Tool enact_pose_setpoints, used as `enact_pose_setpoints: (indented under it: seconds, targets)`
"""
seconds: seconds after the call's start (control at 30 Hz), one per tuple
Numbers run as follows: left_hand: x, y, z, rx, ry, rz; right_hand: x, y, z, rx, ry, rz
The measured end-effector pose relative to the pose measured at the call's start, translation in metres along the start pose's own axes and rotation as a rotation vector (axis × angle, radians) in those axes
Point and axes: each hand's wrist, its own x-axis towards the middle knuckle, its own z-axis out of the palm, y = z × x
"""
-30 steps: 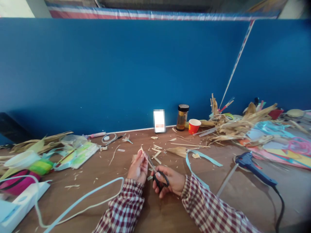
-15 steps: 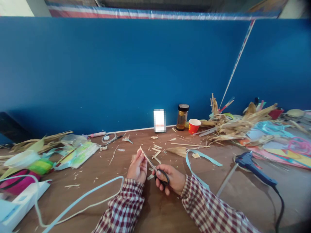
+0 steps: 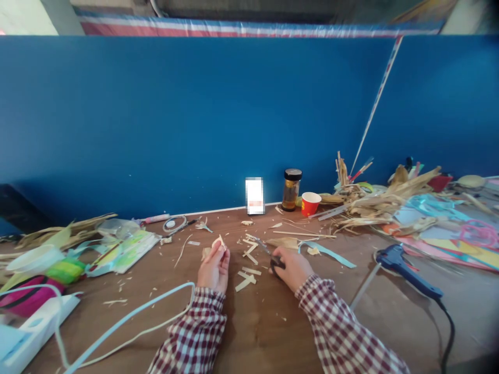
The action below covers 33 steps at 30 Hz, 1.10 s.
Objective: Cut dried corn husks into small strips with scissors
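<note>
Scissors sit in the right hand's grip, right of pale strips on the surface; the left hand pinches a small pale piece. Trimming seems in hand; another cut would need the scissors brought to that piece.

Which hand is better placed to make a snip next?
Probably the right: the right hand already has the scissors, while the left hand pinches a small pale piece.

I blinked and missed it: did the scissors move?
Yes. The scissors, in the right hand, went right and farther from the person, closer to the red cup.
</note>
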Motion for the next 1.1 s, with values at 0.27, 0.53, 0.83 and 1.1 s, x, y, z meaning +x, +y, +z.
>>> enact_pose_setpoints:
  seconds: [0.27, 0.53, 0.83, 1.1]
  targets:
    - [-0.007, -0.005, -0.001, 0.078, -0.124, 0.068, -0.005, 0.003, -0.001, -0.351, 0.009, -0.197]
    - [-0.010, -0.008, 0.000, 0.142, -0.169, 0.084, -0.006, -0.002, -0.002, -0.418, 0.033, -0.132]
    - [-0.012, -0.008, -0.001, 0.178, -0.207, 0.052, -0.005, 0.000, -0.005, -0.373, -0.018, -0.070]
    - [-0.013, -0.010, -0.001, 0.327, -0.201, 0.050, 0.000, 0.009, 0.000, -0.032, -0.078, -0.170]
